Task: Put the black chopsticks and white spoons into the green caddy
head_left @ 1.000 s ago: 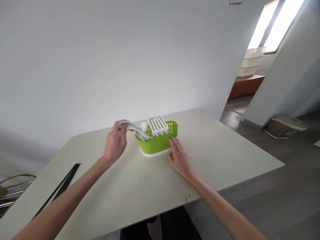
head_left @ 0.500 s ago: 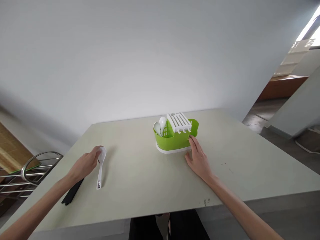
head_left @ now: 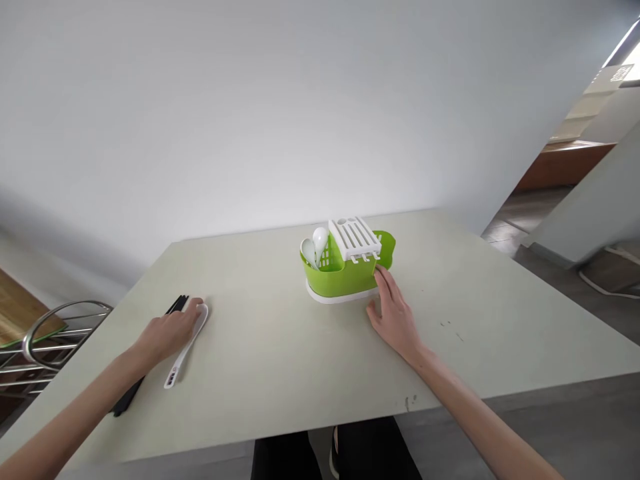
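Note:
My left hand (head_left: pixel 171 331) has its fingers closed around the bowl end of a white spoon (head_left: pixel 186 351), whose handle slants toward me close to the tabletop. Black chopsticks (head_left: pixel 128 399) lie partly under that hand and forearm. My right hand (head_left: pixel 395 313) rests at the front right of a green utensil caddy (head_left: pixel 336 283). Its fingertips touch the caddy's side, the fingers are stretched out and the thumb is apart. Two white spoons (head_left: pixel 315 248) stand bowl-up in the caddy's left compartment. A white slotted rack (head_left: pixel 355 237) with hooks tops its middle.
The pale table (head_left: pixel 280 360) meets a grey-white wall (head_left: pixel 300 120) at the back. A metal rack (head_left: pixel 60 340) with a wooden board (head_left: pixel 23 310) stands beyond the left edge. My legs (head_left: pixel 335 453) are below the front edge.
My left hand has moved slightly left and down with the spoon, whose handle now slants to the left. More of the chopsticks shows. My right hand stays at the caddy.

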The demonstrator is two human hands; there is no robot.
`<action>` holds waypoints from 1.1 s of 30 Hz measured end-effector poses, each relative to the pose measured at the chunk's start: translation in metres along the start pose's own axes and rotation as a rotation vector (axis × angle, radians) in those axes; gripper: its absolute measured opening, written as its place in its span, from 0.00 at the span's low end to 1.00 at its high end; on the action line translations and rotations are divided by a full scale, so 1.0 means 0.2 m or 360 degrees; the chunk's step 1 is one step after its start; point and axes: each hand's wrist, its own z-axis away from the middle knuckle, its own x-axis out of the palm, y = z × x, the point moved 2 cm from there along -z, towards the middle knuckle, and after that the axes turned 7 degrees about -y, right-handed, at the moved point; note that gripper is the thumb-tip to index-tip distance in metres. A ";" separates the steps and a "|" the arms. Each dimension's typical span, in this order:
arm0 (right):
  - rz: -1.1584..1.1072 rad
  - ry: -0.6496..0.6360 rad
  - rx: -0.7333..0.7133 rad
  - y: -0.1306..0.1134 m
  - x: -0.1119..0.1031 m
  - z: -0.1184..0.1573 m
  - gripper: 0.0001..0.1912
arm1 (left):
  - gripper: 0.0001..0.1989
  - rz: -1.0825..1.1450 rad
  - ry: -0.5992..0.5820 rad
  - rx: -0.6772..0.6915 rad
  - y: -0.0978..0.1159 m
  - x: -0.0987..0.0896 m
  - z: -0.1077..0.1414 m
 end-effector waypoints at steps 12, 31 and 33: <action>-0.0061 0.0018 -0.0037 0.00 0.00 -0.02 0.43 | 0.35 0.0531 0.0455 0.0698 1.01 -0.46 -0.05; -0.0113 0.0040 -0.0036 0.01 0.00 -0.06 0.46 | 0.24 -0.0746 0.0361 0.0789 1.53 -0.66 -0.41; -0.0105 0.0041 -0.0028 0.01 0.00 -0.06 0.46 | 0.25 -0.0755 0.0381 0.0768 1.52 -0.67 -0.40</action>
